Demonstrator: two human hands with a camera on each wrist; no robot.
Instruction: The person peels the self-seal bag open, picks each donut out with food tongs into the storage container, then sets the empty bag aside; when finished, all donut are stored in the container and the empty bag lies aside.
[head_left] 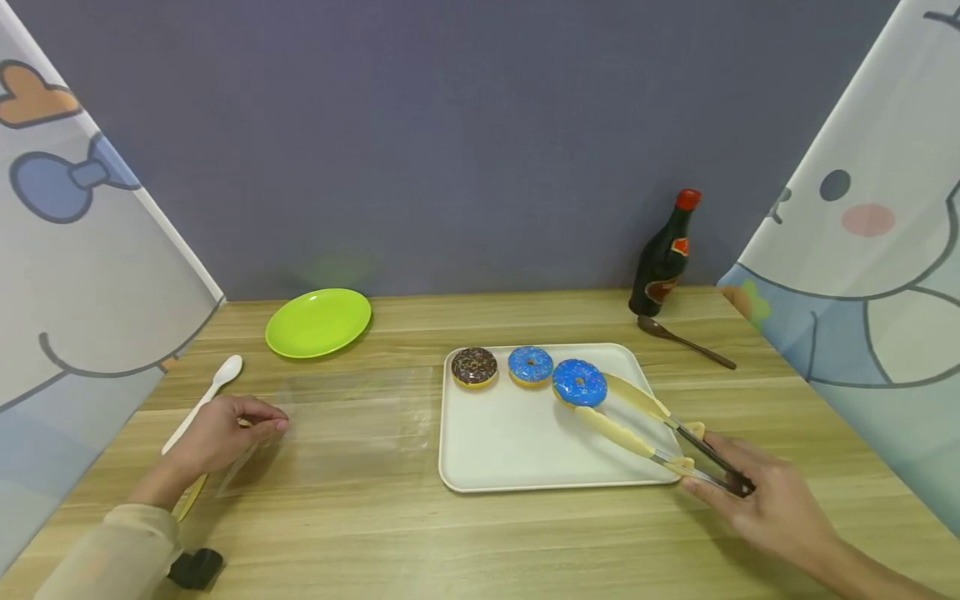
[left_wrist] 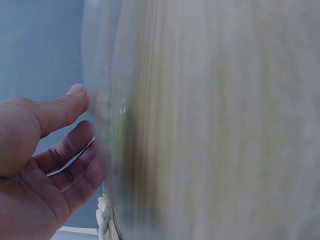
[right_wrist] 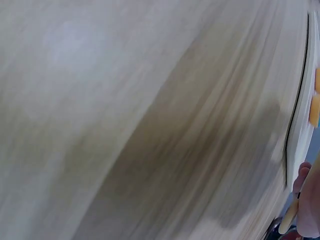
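My left hand (head_left: 232, 433) pinches the near left edge of a clear plastic bag (head_left: 345, 417) that lies on the table, left of the white tray (head_left: 510, 450). In the left wrist view, the thumb and fingers meet at the filmy edge of that bag (left_wrist: 107, 65). My right hand (head_left: 772, 492) grips a pair of tongs (head_left: 626, 433) with pale yellow tips. Those tips stand at the right and near sides of a blue sprinkled donut (head_left: 580, 383) over the tray. Another blue donut (head_left: 530, 367) and a chocolate one (head_left: 474, 367) sit along the tray's far side.
A green plate (head_left: 318, 323) lies at the back left. Beside my left hand are a white spoon (head_left: 202, 402) and a yellow utensil (head_left: 191, 497), partly covered. At the back right stands a dark bottle (head_left: 663, 258), with a brown spoon (head_left: 686, 340) before it.
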